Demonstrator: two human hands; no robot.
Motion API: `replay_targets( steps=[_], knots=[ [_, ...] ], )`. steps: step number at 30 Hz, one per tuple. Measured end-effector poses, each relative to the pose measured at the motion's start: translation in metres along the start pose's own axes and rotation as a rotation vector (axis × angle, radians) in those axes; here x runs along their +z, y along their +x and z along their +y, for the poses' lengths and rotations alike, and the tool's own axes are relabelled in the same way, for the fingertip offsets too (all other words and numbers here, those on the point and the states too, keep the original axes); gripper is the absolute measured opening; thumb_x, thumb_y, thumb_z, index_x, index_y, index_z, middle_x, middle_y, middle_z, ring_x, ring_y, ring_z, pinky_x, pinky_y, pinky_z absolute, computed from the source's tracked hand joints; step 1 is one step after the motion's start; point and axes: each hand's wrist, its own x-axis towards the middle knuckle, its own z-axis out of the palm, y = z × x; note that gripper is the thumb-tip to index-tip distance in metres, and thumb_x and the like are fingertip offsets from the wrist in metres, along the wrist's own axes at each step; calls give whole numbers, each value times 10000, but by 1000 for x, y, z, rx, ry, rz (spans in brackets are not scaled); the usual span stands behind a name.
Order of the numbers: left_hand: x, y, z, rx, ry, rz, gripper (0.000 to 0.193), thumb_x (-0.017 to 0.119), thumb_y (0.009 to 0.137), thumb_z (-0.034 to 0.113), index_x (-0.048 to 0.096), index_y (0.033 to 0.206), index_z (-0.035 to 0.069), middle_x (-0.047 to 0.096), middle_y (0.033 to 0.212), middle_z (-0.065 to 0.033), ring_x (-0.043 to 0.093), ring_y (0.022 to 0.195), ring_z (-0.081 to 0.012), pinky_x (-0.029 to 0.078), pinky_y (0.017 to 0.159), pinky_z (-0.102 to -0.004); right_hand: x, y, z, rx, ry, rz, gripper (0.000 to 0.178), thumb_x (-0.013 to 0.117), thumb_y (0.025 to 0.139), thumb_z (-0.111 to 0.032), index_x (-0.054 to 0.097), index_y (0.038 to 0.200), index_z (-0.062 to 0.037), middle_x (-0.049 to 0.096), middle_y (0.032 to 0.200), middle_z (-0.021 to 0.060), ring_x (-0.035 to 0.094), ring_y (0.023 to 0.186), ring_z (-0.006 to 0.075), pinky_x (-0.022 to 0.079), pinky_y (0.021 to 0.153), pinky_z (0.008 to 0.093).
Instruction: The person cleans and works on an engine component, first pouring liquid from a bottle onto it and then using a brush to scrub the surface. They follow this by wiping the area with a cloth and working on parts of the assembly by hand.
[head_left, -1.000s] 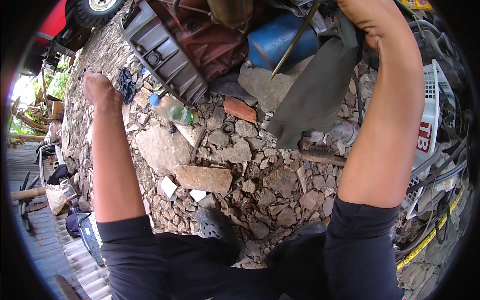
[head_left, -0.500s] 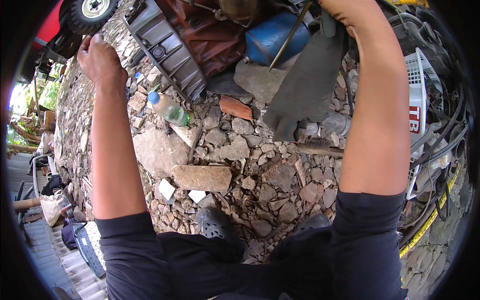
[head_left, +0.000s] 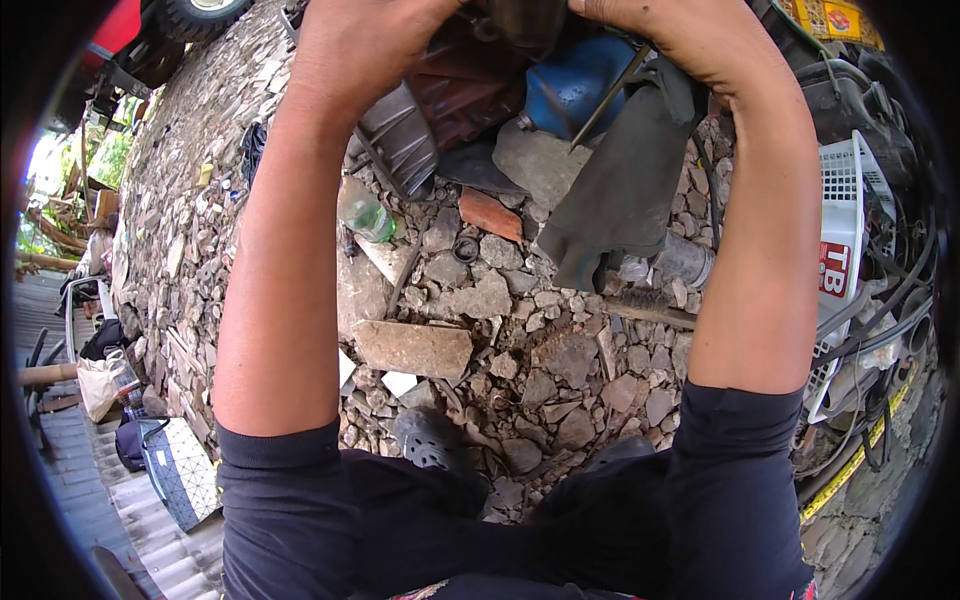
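Observation:
Both my arms reach up to the top edge of the head view. My left hand (head_left: 385, 35) is over the ribbed grey metal casing (head_left: 398, 130) and the reddish-brown casing (head_left: 465, 90) beside it. My right hand (head_left: 665, 30) is above a blue rounded container (head_left: 580, 85) and a dark grey rubbery sheet (head_left: 630, 180). Between the hands sits a dark, rounded part (head_left: 530, 25). The top edge cuts off most of the fingers, so their grip is hidden. A thin rod (head_left: 610, 95) slants down in front of the blue container.
Loose stones cover the ground, with a flat stone slab (head_left: 415, 348), a brick piece (head_left: 491, 215) and a plastic bottle (head_left: 365, 210) among them. On the right are a white plastic basket (head_left: 840, 225) and black hoses (head_left: 885, 335). A black wheel (head_left: 200, 18) stands at the upper left.
My left hand has swung right, from beside the wheel to over the metal casings near my right hand. The view has shifted slightly. My right hand stays at the top.

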Motion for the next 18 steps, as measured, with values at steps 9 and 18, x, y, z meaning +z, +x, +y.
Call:
replay_targets(
  steps=[9, 18],
  knots=[
    [8, 4, -14, 102, -30, 1, 258, 676, 939, 219, 712, 1029, -20, 708, 879, -40, 612, 763, -81, 498, 682, -234, 36, 4, 12, -109, -225, 357, 227, 727, 830, -194, 740, 908, 19, 668, 697, 50, 570, 629, 106, 456, 594, 290],
    [-11, 11, -57, -650, -581, -153, 268, 520, 1019, 256, 579, 1204, 71, 630, 979, -17, 612, 932, -158, 524, 822, -318, 38, 3, 5, -125, -234, 331, 221, 750, 819, -198, 747, 868, 17, 644, 650, 18, 530, 579, 82, 420, 550, 267]
  ],
)
